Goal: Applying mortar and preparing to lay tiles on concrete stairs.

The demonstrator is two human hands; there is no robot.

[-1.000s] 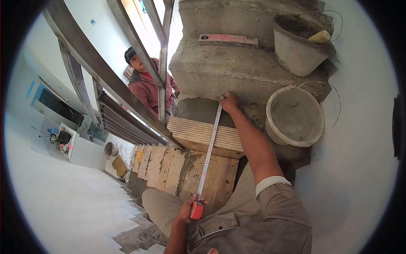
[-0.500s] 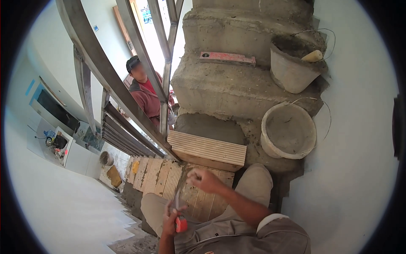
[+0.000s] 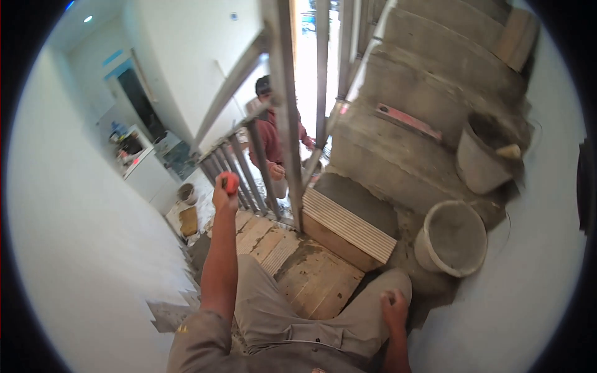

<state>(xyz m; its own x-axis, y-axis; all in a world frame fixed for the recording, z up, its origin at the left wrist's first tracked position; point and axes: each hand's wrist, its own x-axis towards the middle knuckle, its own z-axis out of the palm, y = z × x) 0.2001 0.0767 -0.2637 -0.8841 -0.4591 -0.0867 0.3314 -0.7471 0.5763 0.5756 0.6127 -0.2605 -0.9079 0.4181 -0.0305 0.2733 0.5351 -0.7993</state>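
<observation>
My left hand (image 3: 220,198) is stretched out to the left, in front of the metal railing, closed around a red tape measure (image 3: 231,182). My right hand (image 3: 393,307) is curled closed by my right thigh; whether anything is inside its fingers is hidden. Between my legs and the raw steps, a ribbed beige tile (image 3: 351,225) caps a step's front edge. Wet grey mortar (image 3: 360,198) lies behind that tile. Tiled treads (image 3: 258,235) with mortar smears continue down to the left.
A bucket of grey mix (image 3: 453,239) stands right of the tile; another bucket (image 3: 485,155) with a handled tool sits above it. A red level (image 3: 408,121) lies on a rough step. Beyond the railing (image 3: 287,124) stands a person (image 3: 270,133). White walls flank both sides.
My left hand has swung up and outward with the tape measure. My right hand has drawn back to my right thigh. The view has turned leftward, and the other person's hands have come into sight.
</observation>
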